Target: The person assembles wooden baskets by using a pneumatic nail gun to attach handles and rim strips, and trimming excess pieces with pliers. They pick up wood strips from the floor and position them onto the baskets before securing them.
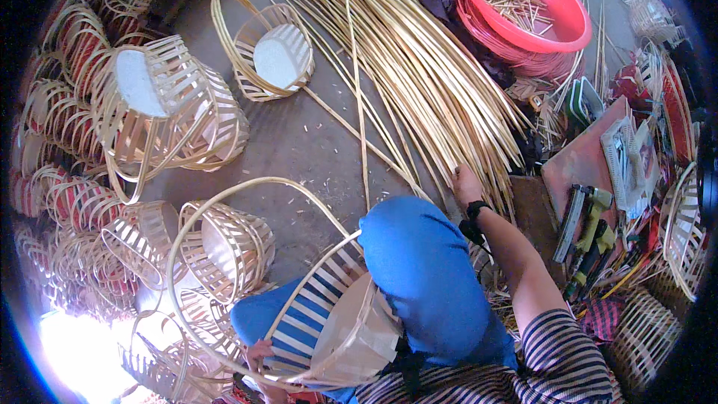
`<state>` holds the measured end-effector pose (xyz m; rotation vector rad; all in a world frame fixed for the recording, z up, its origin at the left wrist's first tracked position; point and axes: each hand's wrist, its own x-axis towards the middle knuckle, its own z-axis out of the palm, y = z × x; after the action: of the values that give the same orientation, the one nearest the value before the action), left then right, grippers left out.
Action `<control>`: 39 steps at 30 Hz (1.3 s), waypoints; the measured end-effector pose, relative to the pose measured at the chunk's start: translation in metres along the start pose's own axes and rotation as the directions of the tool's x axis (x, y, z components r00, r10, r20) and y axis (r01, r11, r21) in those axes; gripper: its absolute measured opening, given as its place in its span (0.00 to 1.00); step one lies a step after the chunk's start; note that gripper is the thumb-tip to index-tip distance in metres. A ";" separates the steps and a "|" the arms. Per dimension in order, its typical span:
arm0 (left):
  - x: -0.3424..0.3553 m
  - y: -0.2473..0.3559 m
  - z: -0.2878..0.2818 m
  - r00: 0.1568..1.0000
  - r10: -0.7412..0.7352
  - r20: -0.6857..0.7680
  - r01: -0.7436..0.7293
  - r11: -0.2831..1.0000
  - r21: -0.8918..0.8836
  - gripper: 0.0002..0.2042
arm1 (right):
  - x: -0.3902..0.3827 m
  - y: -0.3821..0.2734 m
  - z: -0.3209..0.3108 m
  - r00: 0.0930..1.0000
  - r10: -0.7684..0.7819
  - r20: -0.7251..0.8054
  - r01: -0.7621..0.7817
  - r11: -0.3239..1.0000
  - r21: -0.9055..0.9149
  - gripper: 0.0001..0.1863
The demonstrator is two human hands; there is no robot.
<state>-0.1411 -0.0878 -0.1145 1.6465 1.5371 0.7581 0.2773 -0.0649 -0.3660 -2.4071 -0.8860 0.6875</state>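
Note:
My left hand [260, 355] grips the rim of a large slatted basket [348, 322] with a tall hoop handle, which leans in my lap against my raised blue-clad knee [415, 277]. My right hand [465, 183], with a dark band at the wrist, reaches forward past the knee to a long bundle of pale split cane strips [419, 67], its fingers closed on the strips at their near end. A few loose strips [359, 127] lie across the floor left of the bundle.
Finished baskets [168, 105] and stacked ones [63, 120] crowd the left; another basket [273, 52] sits ahead. A red basin [568, 22] of short sticks stands back right. Nail guns [594, 232] and a pink board [561, 172] lie to the right.

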 end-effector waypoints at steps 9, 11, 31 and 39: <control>-0.002 0.000 -0.007 0.989 -0.151 -0.005 0.151 0.989 0.013 0.22 | 0.010 -0.037 0.036 0.848 -0.406 0.340 0.416 0.908 0.044 0.10; -0.001 0.000 -0.009 0.986 -0.166 0.002 0.166 0.986 0.013 0.22 | 0.020 -0.039 0.046 0.844 -0.314 0.435 0.370 0.928 -0.049 0.09; -0.004 -0.004 -0.009 0.974 -0.226 -0.016 0.226 0.974 0.015 0.25 | 0.038 -0.060 0.070 0.950 0.001 0.313 0.116 0.928 -0.354 0.09; -0.011 -0.005 -0.008 0.970 -0.241 -0.037 0.242 0.970 0.022 0.26 | 0.036 -0.066 0.070 0.982 -0.001 0.189 0.068 0.935 -0.347 0.06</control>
<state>-0.1517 -0.0975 -0.1130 1.4367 1.7396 0.6390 0.2296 0.0233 -0.3910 -2.6627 -1.2162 0.8093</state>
